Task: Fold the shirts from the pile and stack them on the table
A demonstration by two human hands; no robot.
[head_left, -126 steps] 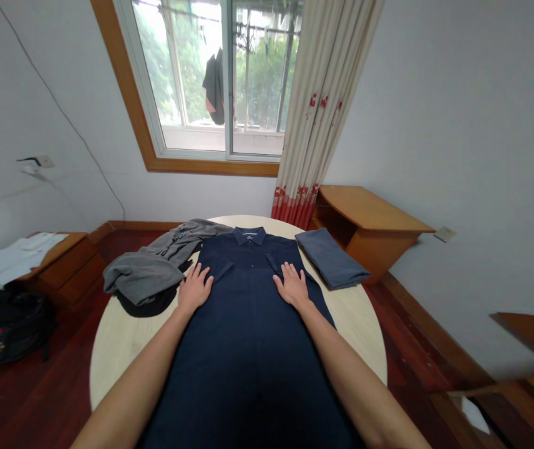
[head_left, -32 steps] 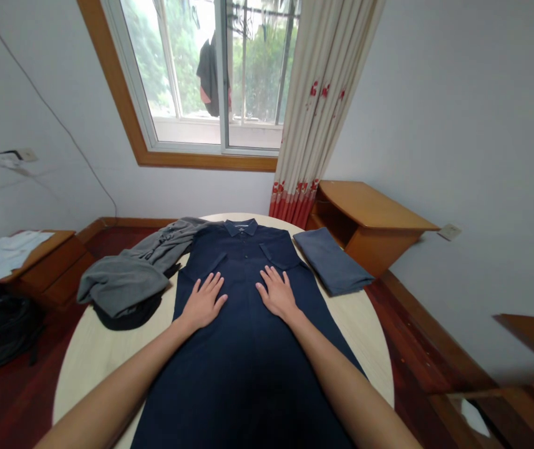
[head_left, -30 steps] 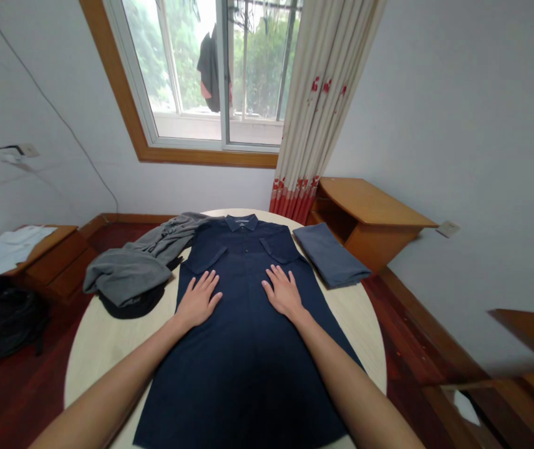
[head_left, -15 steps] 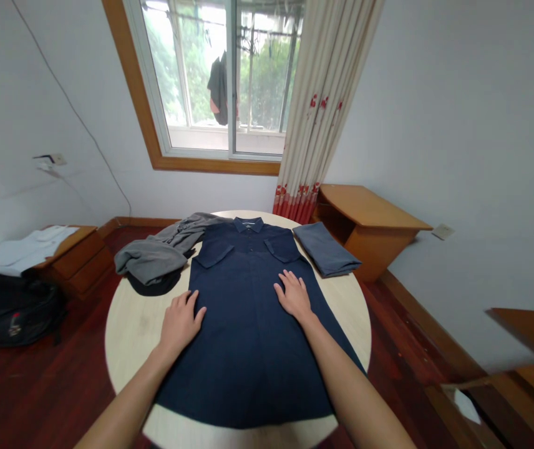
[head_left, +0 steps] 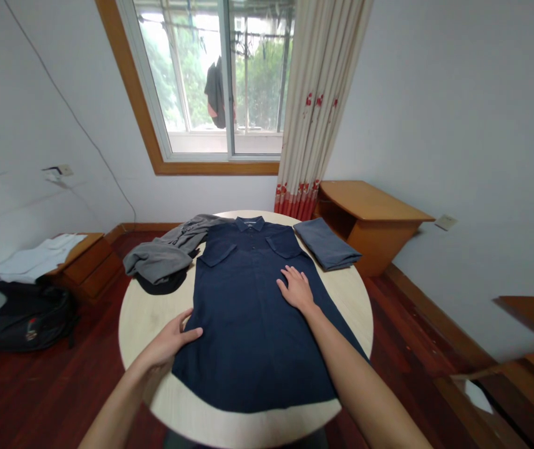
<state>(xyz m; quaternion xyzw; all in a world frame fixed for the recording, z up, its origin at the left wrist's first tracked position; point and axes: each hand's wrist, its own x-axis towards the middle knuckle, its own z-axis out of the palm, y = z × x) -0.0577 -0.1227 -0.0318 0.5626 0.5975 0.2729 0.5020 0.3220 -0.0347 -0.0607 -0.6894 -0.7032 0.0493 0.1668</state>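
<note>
A dark navy collared polo shirt (head_left: 243,324) lies flat, front up, with its collar at the far side and its hem near me. Both short sleeves are folded inward over the chest. At the shirt's left edge, near the lower side, is my left hand (head_left: 169,342), thumb and forefinger apart around the edge; its other fingers are partly hidden. My right hand (head_left: 297,289) rests flat, palm down, on the right half of the shirt just below the sleeve, fingers stretched out.
The shirt lies on a round pale table (head_left: 150,318). A rumpled grey garment (head_left: 159,259) with black cloth under it is at the left. A folded blue-grey cloth (head_left: 327,244) lies at the right. Beyond stand a wooden desk (head_left: 374,202) and a curtain (head_left: 314,125).
My left hand has moved off the shirt's front, left and toward me, to its side edge. The right hand has stayed on the shirt, shifting slightly right. The view has tilted, showing the hem.
</note>
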